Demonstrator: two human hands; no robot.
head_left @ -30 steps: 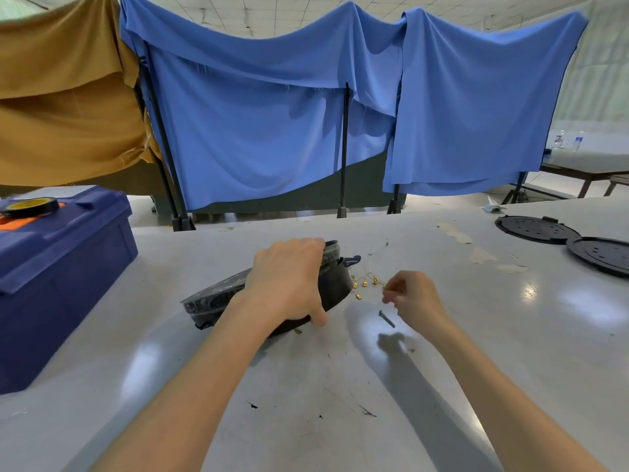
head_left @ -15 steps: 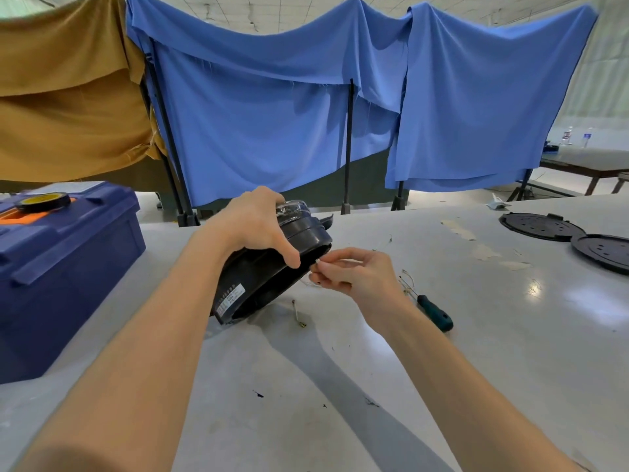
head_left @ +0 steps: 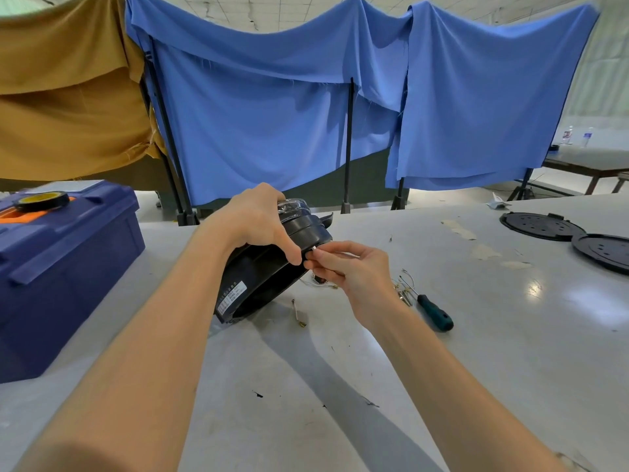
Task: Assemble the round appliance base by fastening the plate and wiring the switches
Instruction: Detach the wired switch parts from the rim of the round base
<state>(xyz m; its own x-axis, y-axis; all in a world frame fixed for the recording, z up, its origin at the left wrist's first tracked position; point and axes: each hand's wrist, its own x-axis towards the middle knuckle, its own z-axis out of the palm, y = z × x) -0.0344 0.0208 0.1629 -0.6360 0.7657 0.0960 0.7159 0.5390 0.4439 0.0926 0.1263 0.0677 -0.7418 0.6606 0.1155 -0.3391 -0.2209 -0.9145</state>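
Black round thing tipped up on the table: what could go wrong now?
The black round appliance base stands tilted on its edge, steadied only by the left hand; it could slip or tip over. The right hand pinches a tiny silver part at the rim; dropped, it might get lost among the loose gold-tipped wires on the white table.

Left forearm [head_left: 163, 335] and right forearm [head_left: 425, 362] were seen bare, uncovered along whole visible length up to frame edge. Left hand [head_left: 253, 221] and right hand [head_left: 354, 270] were seen bare too. Fingers [head_left: 340, 248] were noted as slim. Left forearm was blurred near lower frame corner.
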